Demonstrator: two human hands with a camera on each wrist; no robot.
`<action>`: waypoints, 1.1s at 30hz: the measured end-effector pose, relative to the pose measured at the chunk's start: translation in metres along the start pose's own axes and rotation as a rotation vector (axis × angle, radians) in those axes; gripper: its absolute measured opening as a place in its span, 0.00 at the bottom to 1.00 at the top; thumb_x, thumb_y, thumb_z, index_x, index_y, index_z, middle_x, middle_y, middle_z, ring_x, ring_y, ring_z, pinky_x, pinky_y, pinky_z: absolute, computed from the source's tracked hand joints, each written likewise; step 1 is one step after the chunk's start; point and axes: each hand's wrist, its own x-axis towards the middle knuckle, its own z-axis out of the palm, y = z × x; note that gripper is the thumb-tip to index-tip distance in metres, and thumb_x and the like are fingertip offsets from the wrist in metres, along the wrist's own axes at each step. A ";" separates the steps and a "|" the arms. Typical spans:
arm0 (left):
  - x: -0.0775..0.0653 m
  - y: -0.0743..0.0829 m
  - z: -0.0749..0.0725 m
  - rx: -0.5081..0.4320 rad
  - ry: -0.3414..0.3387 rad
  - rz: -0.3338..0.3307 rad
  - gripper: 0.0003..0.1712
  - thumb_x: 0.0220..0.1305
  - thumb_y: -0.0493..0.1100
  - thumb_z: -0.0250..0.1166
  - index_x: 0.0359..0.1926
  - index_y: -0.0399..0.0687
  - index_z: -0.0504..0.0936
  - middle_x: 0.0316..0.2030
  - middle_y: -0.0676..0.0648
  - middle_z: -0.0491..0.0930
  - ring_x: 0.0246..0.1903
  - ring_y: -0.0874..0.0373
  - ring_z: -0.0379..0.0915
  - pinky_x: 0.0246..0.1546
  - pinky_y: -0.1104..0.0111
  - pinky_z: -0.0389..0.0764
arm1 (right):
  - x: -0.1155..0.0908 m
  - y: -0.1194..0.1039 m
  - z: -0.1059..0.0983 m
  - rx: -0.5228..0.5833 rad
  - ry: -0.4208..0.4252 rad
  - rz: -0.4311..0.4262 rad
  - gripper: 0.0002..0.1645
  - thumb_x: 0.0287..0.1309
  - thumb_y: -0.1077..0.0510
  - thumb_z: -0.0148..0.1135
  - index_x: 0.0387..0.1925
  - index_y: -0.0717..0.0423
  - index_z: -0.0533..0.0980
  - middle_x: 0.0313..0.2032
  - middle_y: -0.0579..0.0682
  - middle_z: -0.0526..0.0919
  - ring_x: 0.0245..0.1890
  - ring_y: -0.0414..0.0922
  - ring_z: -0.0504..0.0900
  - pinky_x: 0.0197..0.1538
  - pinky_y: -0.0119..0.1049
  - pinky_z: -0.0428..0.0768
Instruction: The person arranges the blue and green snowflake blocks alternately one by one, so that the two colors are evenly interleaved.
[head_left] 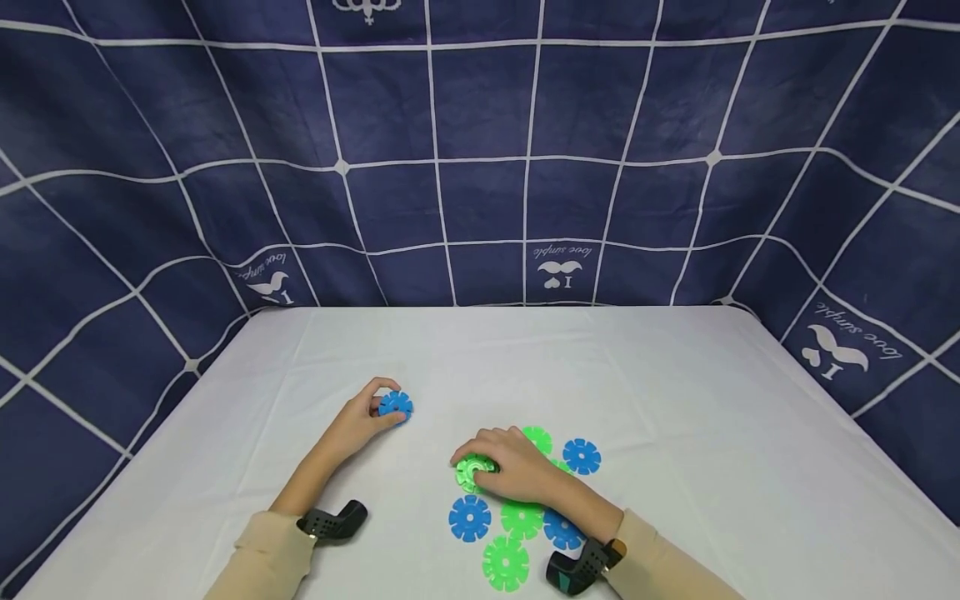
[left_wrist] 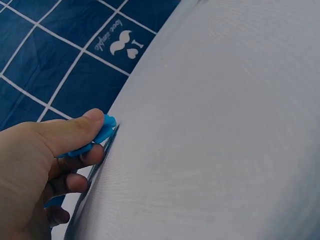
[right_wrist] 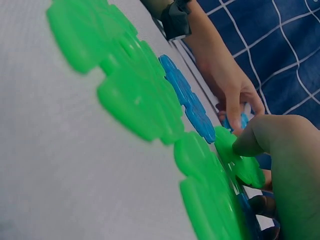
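Observation:
My left hand (head_left: 358, 427) pinches a blue notched plastic disc (head_left: 395, 403) between thumb and fingers, off to the left of the other discs. In the left wrist view the thumb lies over this blue disc (left_wrist: 106, 129), which shows nearly edge-on. Above the group of loose discs, my right hand (head_left: 519, 468) grips a green notched disc (head_left: 467, 473). From the right wrist camera, the thumb is bent onto that green disc (right_wrist: 247, 169), and part of its far side is hidden by the hand.
Around the right hand lie several loose discs on the white-covered table (head_left: 675, 400): blue ones (head_left: 469, 518) (head_left: 582, 457) and green ones (head_left: 506, 563) (head_left: 522, 518). The right forearm partly covers another blue disc (head_left: 561, 530). A dark blue checked cloth (head_left: 480, 200) hangs behind the table.

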 end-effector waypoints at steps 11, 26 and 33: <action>0.001 -0.005 0.002 0.168 0.081 0.023 0.22 0.53 0.44 0.66 0.49 0.49 0.72 0.24 0.48 0.65 0.26 0.58 0.58 0.28 0.68 0.60 | -0.001 -0.002 -0.002 0.002 -0.015 0.011 0.18 0.54 0.50 0.52 0.46 0.28 0.74 0.34 0.32 0.75 0.34 0.30 0.68 0.38 0.28 0.59; 0.000 -0.011 -0.001 0.190 0.111 -0.015 0.23 0.57 0.44 0.63 0.52 0.41 0.74 0.51 0.38 0.70 0.52 0.46 0.60 0.52 0.51 0.64 | 0.001 -0.004 -0.002 -0.035 -0.038 0.026 0.17 0.57 0.45 0.51 0.49 0.30 0.73 0.37 0.34 0.77 0.38 0.31 0.71 0.40 0.29 0.61; -0.001 -0.011 0.002 0.228 0.113 -0.001 0.23 0.56 0.46 0.62 0.52 0.41 0.74 0.50 0.40 0.70 0.54 0.45 0.60 0.53 0.48 0.63 | 0.000 -0.003 -0.001 -0.038 -0.041 0.033 0.18 0.57 0.42 0.51 0.50 0.31 0.73 0.38 0.34 0.77 0.39 0.31 0.72 0.41 0.30 0.62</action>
